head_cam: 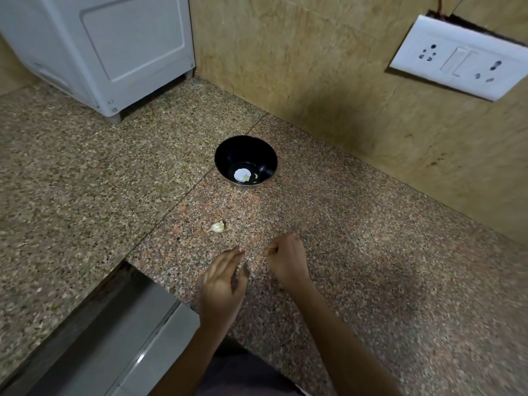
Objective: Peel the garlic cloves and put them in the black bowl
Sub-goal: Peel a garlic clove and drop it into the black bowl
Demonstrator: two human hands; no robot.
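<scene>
A garlic clove [217, 227] lies on the surface [371, 252], on the near side of the black bowl [245, 162] — likely light, firm and papery (probably slippery once bare); pinch its tail. Left hand [225, 278] loose, empty; right hand [285, 258] curled — whether holding anything, unclear.

A garlic clove [217, 227] lies on the granite counter [371, 252], between the black bowl [245, 155] and the hands. The left hand [223, 278] has straight fingers and the right hand [285, 260] has curled ones.
</scene>
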